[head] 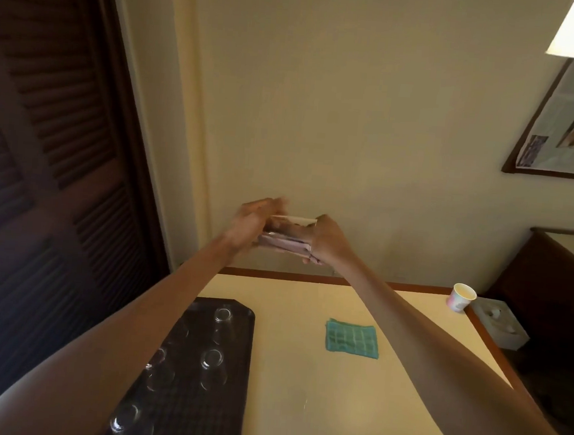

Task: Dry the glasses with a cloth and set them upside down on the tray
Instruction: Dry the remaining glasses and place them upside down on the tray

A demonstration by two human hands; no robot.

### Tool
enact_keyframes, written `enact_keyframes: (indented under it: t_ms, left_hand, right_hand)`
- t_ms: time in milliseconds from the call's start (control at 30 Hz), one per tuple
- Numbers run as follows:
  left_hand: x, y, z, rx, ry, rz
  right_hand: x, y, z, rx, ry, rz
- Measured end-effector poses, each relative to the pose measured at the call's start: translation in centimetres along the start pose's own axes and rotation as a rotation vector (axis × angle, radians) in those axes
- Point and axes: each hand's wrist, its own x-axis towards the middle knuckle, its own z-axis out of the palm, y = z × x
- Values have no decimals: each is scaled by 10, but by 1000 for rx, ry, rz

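Several glasses (213, 360) stood upturned on the tray (244, 320) at the desk's left edge, while one last glass (292, 225) hung above the far edge, the right hand (329, 243) gripping it with a cloth (285, 245), the left hand's (252, 222) hold too blurred to tell.

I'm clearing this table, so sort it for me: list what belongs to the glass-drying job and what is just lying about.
Job: glass, blurred, held up between left hand and right hand; pinkish cloth under it; black tray; upturned glasses on it.
Lying about: green cloth, flat on the table; paper cup; white box; framed newspaper.
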Motion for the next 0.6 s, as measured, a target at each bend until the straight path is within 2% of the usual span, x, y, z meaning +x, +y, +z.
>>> enact_keyframes:
  t_ms: [67, 133, 233, 333, 400, 500, 567, 600]
  left_hand:
    - [-4, 4, -11, -165, -101, -192]
    - [-7, 7, -18, -184, -157, -281]
    - [-9, 10, -19, -109, -71, -322]
    - [-9, 8, -18, -60, 32, -237]
    - [-10, 4, -20, 17, 104, -78]
    - [-12, -5, -26, 243, 195, 235]
    - [-15, -9, -31, 254, 189, 327]
    - [-15, -12, -34, 240, 178, 342]
  right_hand:
    - [-11, -12, -3, -378, 194, -149]
    - [-21, -27, -4, -621, 288, -310]
    - [-25, -35, 0, -670, 303, -358]
    - [-16, -25, 11, -466, 285, -224]
    - [-10, -19, 22, -191, 203, -57]
    - [-8, -17, 42, 450, -191, 189]
    - [-8, -20, 51, 619, -337, 262]
    - [-8, -22, 52, 625, -310, 265]
